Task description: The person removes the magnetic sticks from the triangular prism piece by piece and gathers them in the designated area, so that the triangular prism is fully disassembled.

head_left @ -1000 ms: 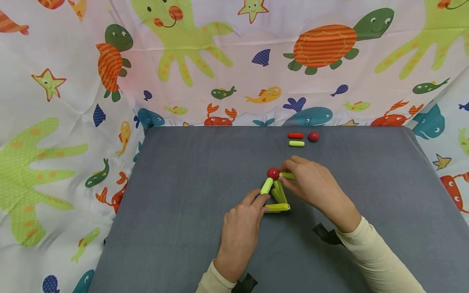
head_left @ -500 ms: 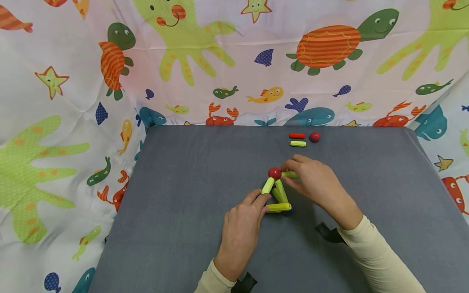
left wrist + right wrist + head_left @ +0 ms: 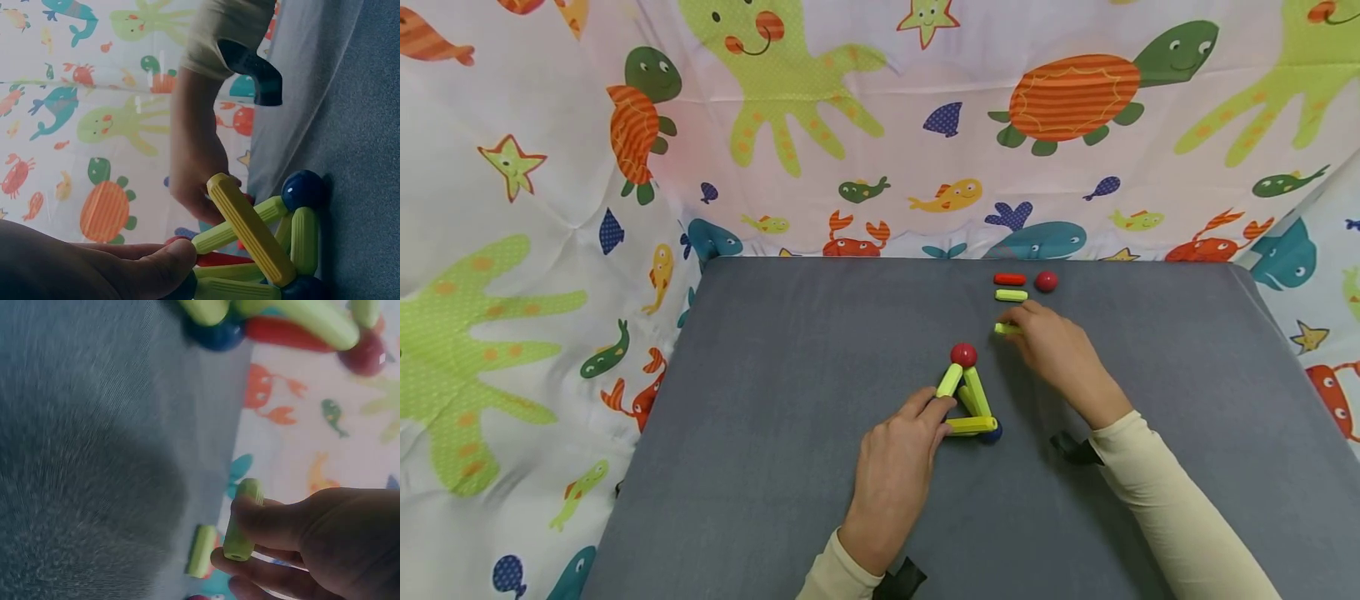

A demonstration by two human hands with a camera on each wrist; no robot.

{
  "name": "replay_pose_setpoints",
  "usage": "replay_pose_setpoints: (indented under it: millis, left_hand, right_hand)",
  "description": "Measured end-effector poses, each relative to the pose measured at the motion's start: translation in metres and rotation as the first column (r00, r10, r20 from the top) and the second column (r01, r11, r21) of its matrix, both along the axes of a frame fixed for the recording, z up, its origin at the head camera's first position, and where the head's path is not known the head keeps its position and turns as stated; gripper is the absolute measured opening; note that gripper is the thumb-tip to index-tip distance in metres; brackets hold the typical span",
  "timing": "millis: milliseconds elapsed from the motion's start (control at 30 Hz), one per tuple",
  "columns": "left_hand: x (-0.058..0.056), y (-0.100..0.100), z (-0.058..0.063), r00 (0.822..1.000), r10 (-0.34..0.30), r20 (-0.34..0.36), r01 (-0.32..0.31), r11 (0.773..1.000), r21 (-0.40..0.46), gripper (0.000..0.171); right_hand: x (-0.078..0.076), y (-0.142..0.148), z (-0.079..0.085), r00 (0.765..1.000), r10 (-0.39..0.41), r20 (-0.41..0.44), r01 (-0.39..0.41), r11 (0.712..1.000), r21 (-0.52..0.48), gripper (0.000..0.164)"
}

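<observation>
My left hand (image 3: 897,475) holds the near left side of a small frame built of green and yellow rods and balls. In the left wrist view its thumb presses by the end of a green rod (image 3: 234,230), and a yellow rod (image 3: 253,231) slants across the frame. A red ball (image 3: 964,355) tops the frame; a dark blue ball (image 3: 992,432) sits at its lower right corner. My right hand (image 3: 1063,358) pinches a separate short green rod (image 3: 237,542) between thumb and fingers, apart from the frame and behind it to the right.
Near the table's far edge lie a loose red rod (image 3: 1009,279), a light green rod (image 3: 1011,295) and a red ball (image 3: 1046,282). The grey table (image 3: 775,350) ends at a printed sea-animal cloth (image 3: 865,125) hanging behind and beside it.
My right hand has pulled the green rod away from the red ball on top and moved it back and right, toward the loose pieces. The left hand keeps its hold on the frame.
</observation>
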State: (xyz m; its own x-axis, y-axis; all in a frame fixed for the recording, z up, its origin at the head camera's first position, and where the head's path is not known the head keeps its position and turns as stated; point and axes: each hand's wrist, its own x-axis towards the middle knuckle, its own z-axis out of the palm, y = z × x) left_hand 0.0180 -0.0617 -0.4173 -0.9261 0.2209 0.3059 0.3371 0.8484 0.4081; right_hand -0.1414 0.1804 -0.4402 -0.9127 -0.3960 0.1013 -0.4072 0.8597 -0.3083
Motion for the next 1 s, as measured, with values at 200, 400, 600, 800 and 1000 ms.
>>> replay_pose_setpoints:
  millis: [200, 400, 600, 800, 1000]
  left_hand:
    - [0.0, 0.0, -0.001, 1.0, 0.008, 0.012, -0.008, 1.0, 0.0, 0.035]
    - [0.0, 0.001, -0.001, 1.0, 0.003, 0.012, -0.003, 1.0, -0.012, 0.036]
    - [0.001, 0.001, 0.0, 1.0, 0.012, 0.006, -0.012, 1.0, -0.014, 0.036]
    - [0.0, 0.001, 0.0, 1.0, 0.013, 0.006, -0.013, 1.0, -0.014, 0.035]
    - [0.0, 0.0, -0.001, 1.0, 0.007, 0.005, -0.007, 1.0, -0.007, 0.034]
  right_hand:
    - [-0.023, 0.005, -0.014, 0.999, -0.043, 0.006, 0.043, 0.998, 0.054, 0.028]
    - [-0.038, 0.009, -0.026, 0.997, -0.075, -0.014, 0.076, 0.995, 0.063, 0.026]
    - [-0.045, 0.011, -0.031, 0.996, -0.07, -0.052, 0.074, 0.995, 0.062, 0.024]
    - [-0.048, 0.01, -0.032, 0.995, -0.067, -0.079, 0.073, 0.995, 0.073, 0.023]
    - [-0.052, 0.009, -0.034, 0.995, -0.065, -0.078, 0.072, 0.993, 0.091, 0.025]
